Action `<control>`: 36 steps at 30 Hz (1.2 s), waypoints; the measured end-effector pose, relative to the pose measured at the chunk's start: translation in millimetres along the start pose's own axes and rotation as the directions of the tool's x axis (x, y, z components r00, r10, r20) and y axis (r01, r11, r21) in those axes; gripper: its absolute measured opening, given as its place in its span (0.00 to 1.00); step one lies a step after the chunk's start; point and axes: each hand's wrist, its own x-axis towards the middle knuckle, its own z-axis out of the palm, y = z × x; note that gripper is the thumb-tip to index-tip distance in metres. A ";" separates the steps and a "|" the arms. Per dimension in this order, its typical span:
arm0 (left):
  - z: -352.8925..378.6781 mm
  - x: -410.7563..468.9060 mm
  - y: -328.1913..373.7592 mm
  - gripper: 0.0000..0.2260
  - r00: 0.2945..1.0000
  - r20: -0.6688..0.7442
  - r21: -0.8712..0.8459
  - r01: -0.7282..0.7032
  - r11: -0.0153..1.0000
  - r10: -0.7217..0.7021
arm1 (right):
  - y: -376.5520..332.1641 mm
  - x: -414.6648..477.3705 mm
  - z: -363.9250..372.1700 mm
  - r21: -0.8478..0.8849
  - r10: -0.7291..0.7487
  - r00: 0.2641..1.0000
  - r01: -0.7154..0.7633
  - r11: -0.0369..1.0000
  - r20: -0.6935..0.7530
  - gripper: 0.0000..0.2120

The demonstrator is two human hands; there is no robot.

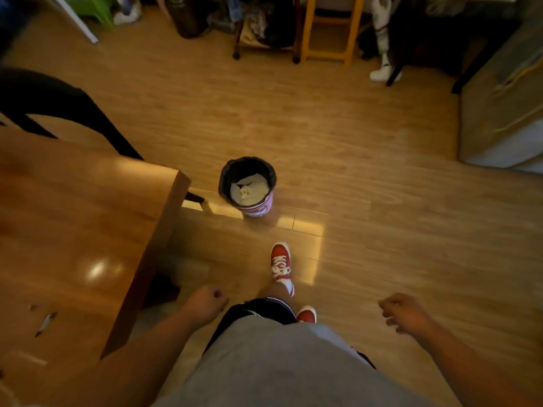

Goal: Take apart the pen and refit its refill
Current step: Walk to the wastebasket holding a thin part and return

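A pen (45, 321) lies on the wooden table (73, 218) near its front left part, blurred, with another pale thin piece (30, 358) closer to me. My left hand (205, 304) hangs beside the table's edge, curled into a loose fist with nothing in it. My right hand (404, 311) is out to the right over the floor, fingers curled, holding nothing that I can see. Both hands are well apart from the pen.
I stand on a wooden floor in red shoes (281, 264). A small bin (248, 186) with a black liner and paper sits ahead by the table corner. A dark chair (58, 113) stands behind the table. A yellow stool (329, 27) and clutter line the far wall.
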 end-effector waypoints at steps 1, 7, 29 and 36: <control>-3.2 8.0 10.5 0.12 1.000 0.024 0.011 0.000 1.000 -0.001 | -15.6 12.4 -9.4 0.003 -0.017 1.000 0.017 1.000 -0.006 0.09; -39.7 76.5 89.7 0.11 0.989 0.143 0.062 -0.042 0.997 0.033 | -112.7 83.8 -71.0 -0.003 -0.098 0.995 0.098 0.995 -0.030 0.08; -183.2 232.9 522.9 0.13 0.986 0.021 -0.187 -0.162 0.969 0.168 | -311.0 262.1 -356.8 -0.229 0.028 1.000 -0.029 0.973 -0.006 0.12; -209.1 246.5 502.6 0.12 0.995 -0.059 -0.408 0.047 0.912 -0.077 | -496.6 309.4 -387.5 -0.504 -0.164 0.967 0.243 0.829 0.197 0.10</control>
